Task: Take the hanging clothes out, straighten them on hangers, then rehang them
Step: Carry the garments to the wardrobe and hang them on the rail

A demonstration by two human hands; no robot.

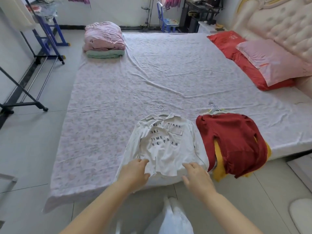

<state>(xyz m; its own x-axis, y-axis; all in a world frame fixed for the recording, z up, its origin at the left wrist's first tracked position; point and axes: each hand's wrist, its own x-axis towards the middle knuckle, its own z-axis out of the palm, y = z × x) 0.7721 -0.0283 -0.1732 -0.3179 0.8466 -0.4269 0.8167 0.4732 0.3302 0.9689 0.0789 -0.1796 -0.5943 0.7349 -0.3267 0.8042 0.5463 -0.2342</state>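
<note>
Two hands reach for the bottom hem of the white shirt (162,142), which lies flat on its hanger (161,111) at the near edge of the bed (118,92). Her left hand (135,169) and right hand (196,173) are both open with fingers spread, holding nothing, right at the hem. To do this well, I think she should pinch each bottom corner, pull gently down and apart to smooth the creases, and keep the collar centred on the hanger. A red sweater (233,139) on another hanger lies just beside it, nearer the bed's near right corner.
</note>
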